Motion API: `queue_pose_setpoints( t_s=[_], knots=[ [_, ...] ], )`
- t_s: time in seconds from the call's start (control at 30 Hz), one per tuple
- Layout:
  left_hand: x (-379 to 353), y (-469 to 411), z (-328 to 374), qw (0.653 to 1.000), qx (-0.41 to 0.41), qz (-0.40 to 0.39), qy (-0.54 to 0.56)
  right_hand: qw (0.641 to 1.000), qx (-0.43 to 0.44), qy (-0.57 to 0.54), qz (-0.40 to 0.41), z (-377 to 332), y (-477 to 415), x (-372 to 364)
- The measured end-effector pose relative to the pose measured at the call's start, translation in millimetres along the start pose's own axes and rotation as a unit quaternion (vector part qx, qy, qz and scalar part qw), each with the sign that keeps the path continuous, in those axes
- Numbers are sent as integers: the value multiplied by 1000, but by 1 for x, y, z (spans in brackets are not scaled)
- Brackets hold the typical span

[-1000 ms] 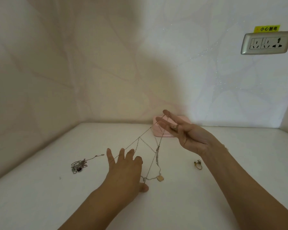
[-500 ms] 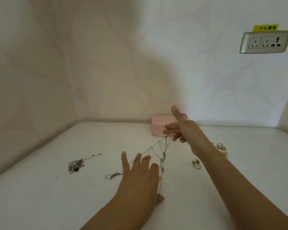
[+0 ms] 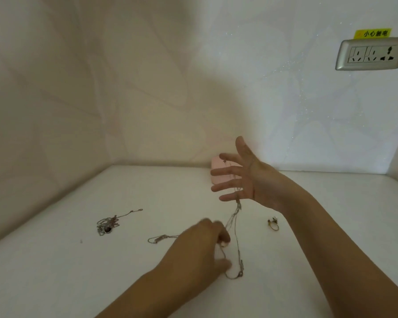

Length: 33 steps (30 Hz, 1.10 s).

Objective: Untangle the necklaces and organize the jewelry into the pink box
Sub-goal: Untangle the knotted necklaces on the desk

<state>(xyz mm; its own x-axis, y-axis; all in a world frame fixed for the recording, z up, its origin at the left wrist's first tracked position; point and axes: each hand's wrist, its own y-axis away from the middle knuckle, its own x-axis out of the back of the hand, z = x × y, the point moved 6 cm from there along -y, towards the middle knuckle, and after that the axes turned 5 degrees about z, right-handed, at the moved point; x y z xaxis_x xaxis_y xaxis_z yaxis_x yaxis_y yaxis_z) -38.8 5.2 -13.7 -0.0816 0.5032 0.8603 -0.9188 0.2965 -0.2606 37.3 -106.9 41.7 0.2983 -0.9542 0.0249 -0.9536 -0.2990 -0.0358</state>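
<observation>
our right hand [image 3: 246,177] is raised, fingers spread wide, the thin necklace chain [image 3: 234,214] draped over them and trailing down to the white table [image 3: 55,271]. our left hand [image 3: 200,249] sits low, fingers curled at the chain; blur hides whether they pinch it. the pink box [image 3: 216,165] stands behind our right fingers by the wall. a second tangled necklace [image 3: 107,223] lies left, a ring [image 3: 273,224] right.

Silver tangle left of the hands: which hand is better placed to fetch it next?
Left, probably. The left hand is low at the table, nearer the silver tangle; the right hand is raised, spread fingers draped with the chain. The left's grip is blurred.
</observation>
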Motion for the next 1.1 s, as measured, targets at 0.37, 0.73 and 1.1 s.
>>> queue_pose_setpoints(
  t_s=[0.37,0.73,1.1],
  knots=[
    [-2,-30,-4,872,62,-20,486,981,99,22,-166,-28,29,-27],
    [-1,-28,-23,763,128,55,631,983,162,-19,-86,-36,17,18],
    [34,-36,-66,628,171,43,758,938,140,-157,-277,-20,15,31]
  ],
)
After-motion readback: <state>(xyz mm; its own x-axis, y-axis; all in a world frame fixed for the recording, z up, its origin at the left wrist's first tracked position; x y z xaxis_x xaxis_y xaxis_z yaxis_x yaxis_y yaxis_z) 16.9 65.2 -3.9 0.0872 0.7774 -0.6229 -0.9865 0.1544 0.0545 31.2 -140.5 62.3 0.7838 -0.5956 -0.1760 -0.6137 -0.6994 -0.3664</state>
